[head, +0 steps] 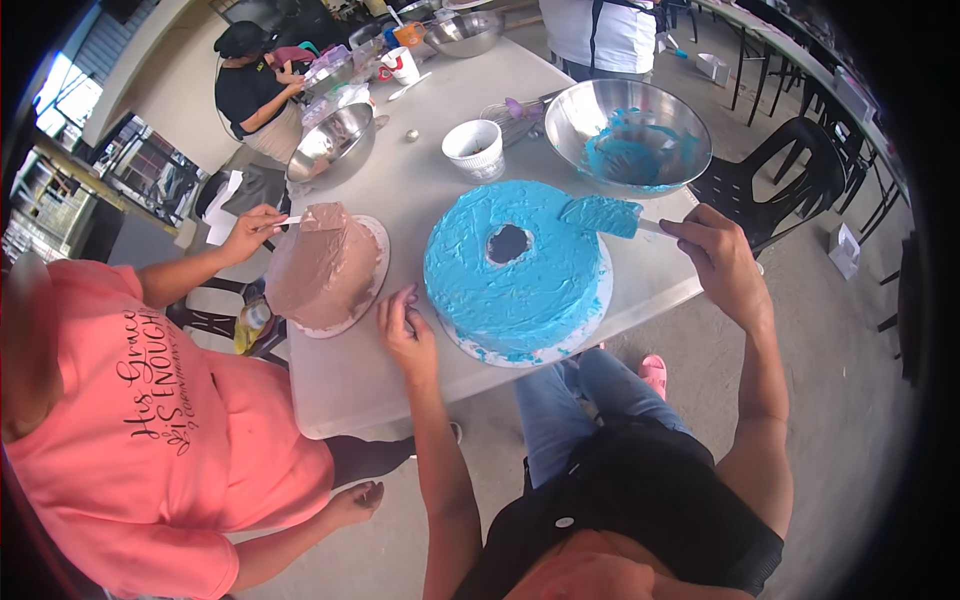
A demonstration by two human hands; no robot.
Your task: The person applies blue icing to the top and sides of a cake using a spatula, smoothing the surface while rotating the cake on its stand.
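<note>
A ring-shaped cake [517, 300] coated in blue frosting rests on a round white cake board [495, 355] near the table's front edge. My right hand [720, 259] grips the handle of a spatula [604, 216], whose blade is loaded with blue frosting and overlaps the cake's upper right rim. Left of the cake, my left hand [409, 330] is over the table with its fingers curled; nothing shows in it. Behind the cake's right side stands a steel mixing bowl [630, 135] smeared with blue frosting.
At left, a person in a pink shirt [217, 435] spreads brown frosting on another cake [330, 270]. A white cup [474, 150], a wire whisk [514, 124] and a tilted steel bowl [334, 146] stand farther back on the table [360, 405]. A black plastic chair [787, 172] is at right.
</note>
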